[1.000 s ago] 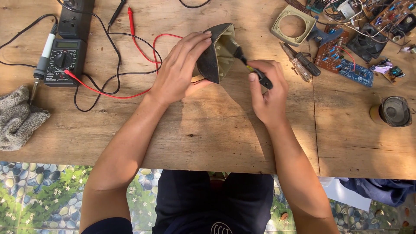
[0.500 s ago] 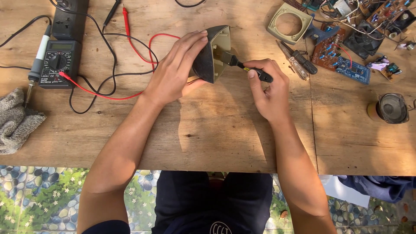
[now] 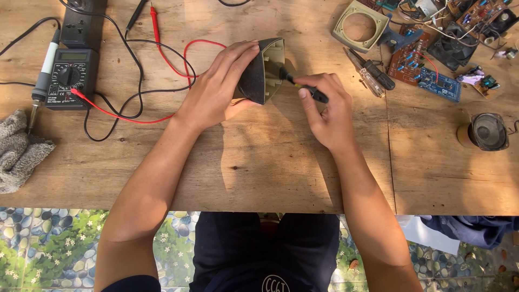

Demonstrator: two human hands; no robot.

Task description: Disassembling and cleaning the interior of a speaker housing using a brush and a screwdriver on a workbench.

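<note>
My left hand (image 3: 213, 92) clamps the dark housing (image 3: 263, 70) mid-bench (image 3: 259, 162); my right hand (image 3: 330, 111) grips a screwdriver (image 3: 303, 87), whose tip vanishes inside the housing. I can't see what it meets there.

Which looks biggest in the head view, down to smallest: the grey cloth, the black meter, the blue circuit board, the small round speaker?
1. Grey cloth, though the picture's edge cuts it off.
2. Black meter.
3. Blue circuit board and small round speaker look too alike to rank.
</note>
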